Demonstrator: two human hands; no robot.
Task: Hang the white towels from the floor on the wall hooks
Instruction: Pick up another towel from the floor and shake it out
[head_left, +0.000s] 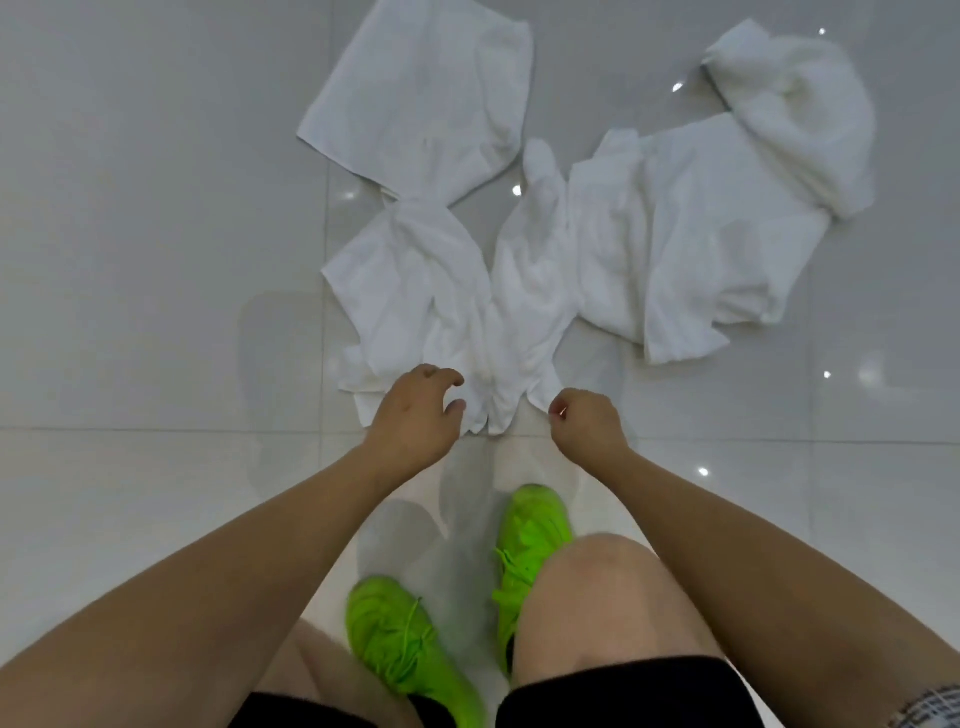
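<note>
The right hand (587, 421), at centre frame, has its fingers curled shut, pinching the near corner of the nearest towel (467, 312). The left hand (415, 415) beside it spreads open, fingers hooked, over the same towel's near edge, gripping nothing that can be seen. This crumpled towel lies mid-frame on the glossy tiled floor (130, 260). More white towels lie above it: one flat at upper centre (426, 98), two at upper right (727, 239). Green shoes (530, 545) stand at bottom centre.
</note>
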